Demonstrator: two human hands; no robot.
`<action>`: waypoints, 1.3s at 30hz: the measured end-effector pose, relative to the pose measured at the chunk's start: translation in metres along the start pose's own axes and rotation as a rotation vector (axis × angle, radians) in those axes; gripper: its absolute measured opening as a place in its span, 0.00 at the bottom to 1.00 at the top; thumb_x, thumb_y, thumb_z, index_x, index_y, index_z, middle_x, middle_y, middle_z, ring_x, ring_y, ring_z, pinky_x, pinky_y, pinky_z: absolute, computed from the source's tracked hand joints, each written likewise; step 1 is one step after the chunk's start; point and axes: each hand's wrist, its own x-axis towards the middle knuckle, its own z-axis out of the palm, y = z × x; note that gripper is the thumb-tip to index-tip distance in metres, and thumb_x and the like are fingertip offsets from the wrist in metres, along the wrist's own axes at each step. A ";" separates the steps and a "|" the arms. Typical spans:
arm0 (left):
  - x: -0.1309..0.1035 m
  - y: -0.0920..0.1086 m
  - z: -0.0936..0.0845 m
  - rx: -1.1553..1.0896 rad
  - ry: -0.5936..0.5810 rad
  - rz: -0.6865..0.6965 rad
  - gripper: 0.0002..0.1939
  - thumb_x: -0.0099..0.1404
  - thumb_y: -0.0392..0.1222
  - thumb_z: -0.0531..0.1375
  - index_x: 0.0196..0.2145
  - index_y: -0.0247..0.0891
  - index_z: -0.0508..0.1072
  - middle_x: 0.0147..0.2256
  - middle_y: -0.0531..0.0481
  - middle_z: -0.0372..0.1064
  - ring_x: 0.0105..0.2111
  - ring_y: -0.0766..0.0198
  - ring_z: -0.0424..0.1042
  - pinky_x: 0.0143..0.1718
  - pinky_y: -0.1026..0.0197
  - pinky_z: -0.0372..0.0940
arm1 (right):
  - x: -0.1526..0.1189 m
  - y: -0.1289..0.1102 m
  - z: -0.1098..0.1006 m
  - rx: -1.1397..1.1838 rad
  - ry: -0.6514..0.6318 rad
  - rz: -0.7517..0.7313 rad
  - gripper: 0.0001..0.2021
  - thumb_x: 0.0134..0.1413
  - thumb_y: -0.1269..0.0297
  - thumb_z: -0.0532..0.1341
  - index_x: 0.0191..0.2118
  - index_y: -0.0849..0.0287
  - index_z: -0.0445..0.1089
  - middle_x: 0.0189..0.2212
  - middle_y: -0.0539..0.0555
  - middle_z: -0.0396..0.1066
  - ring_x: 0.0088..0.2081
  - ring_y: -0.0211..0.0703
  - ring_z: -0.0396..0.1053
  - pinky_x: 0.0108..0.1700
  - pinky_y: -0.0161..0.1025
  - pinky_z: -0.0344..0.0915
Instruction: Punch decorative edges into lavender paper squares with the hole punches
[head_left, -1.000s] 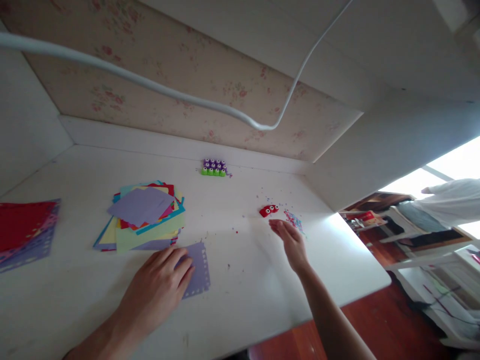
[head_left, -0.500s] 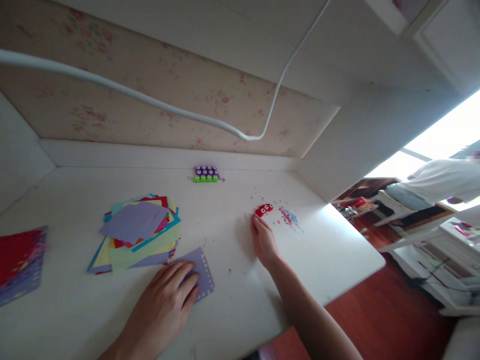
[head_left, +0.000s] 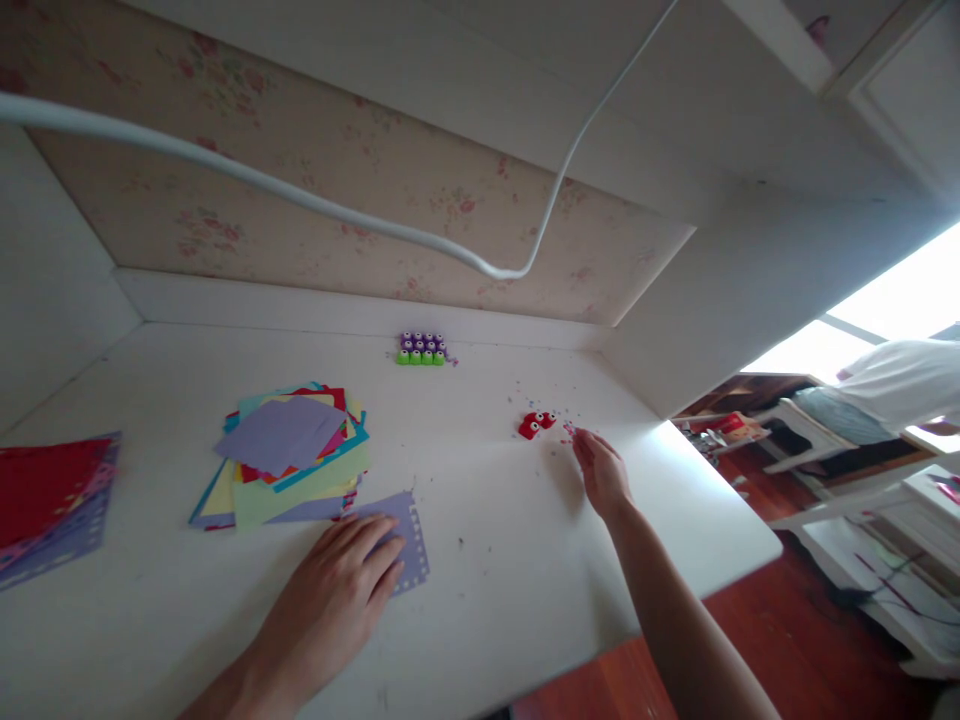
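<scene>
My left hand [head_left: 349, 575] lies flat with its fingers spread over a purple sheet [head_left: 409, 545] that has small holes along its edges. At the right, my right hand [head_left: 602, 472] is at a scatter of tiny paper bits [head_left: 568, 430]; its fingers are together, and anything between them is too small to make out. Just left of it sit small red pieces with eye-like tops [head_left: 530, 426], which it does not touch. A pile of coloured paper [head_left: 281, 440] is beyond my left hand.
Rows of purple and green pieces [head_left: 421, 350] stand by the back wall. Red and purple sheets [head_left: 56, 500] lie far left. A white cable [head_left: 337, 210] hangs across the front. A person in a white top [head_left: 907, 385] is at the far right.
My right hand has let go of the red pieces and moved right to the paper bits. My left hand still rests on the purple sheet. The camera view has shifted slightly.
</scene>
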 end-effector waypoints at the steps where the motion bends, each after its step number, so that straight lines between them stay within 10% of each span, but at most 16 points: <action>1: 0.000 0.000 0.000 -0.001 0.001 -0.002 0.11 0.67 0.38 0.56 0.44 0.43 0.75 0.48 0.48 0.73 0.48 0.55 0.71 0.54 0.48 0.63 | 0.002 -0.004 -0.001 -0.010 -0.006 -0.015 0.10 0.46 0.57 0.66 0.33 0.55 0.73 0.37 0.56 0.77 0.44 0.49 0.75 0.51 0.46 0.73; 15: 0.002 0.002 -0.001 -0.031 -0.008 -0.022 0.11 0.67 0.35 0.55 0.43 0.42 0.74 0.47 0.47 0.72 0.48 0.55 0.70 0.54 0.48 0.63 | 0.010 -0.010 0.016 -0.358 -0.127 -0.103 0.13 0.48 0.58 0.63 0.39 0.56 0.75 0.44 0.58 0.76 0.47 0.55 0.73 0.52 0.54 0.69; 21: 0.003 0.004 -0.003 -0.060 -0.025 -0.049 0.10 0.67 0.35 0.55 0.43 0.43 0.74 0.46 0.48 0.72 0.48 0.56 0.70 0.53 0.49 0.63 | 0.025 -0.032 0.032 -1.105 -0.707 -0.634 0.28 0.45 0.71 0.63 0.55 0.47 0.71 0.65 0.51 0.56 0.68 0.56 0.46 0.65 0.57 0.47; 29: 0.003 0.002 -0.005 -0.038 -0.042 -0.036 0.10 0.68 0.36 0.55 0.43 0.42 0.75 0.47 0.48 0.72 0.48 0.56 0.70 0.55 0.49 0.62 | 0.045 -0.047 0.054 -1.291 -0.950 -0.548 0.16 0.50 0.67 0.62 0.45 0.48 0.77 0.52 0.52 0.73 0.55 0.53 0.68 0.58 0.47 0.61; 39: 0.002 0.002 -0.003 -0.011 -0.060 -0.031 0.11 0.68 0.37 0.54 0.44 0.42 0.75 0.48 0.47 0.72 0.49 0.55 0.70 0.55 0.49 0.62 | 0.035 -0.049 0.057 -1.323 -0.955 -0.551 0.18 0.47 0.72 0.61 0.44 0.48 0.77 0.46 0.51 0.77 0.51 0.51 0.71 0.55 0.45 0.63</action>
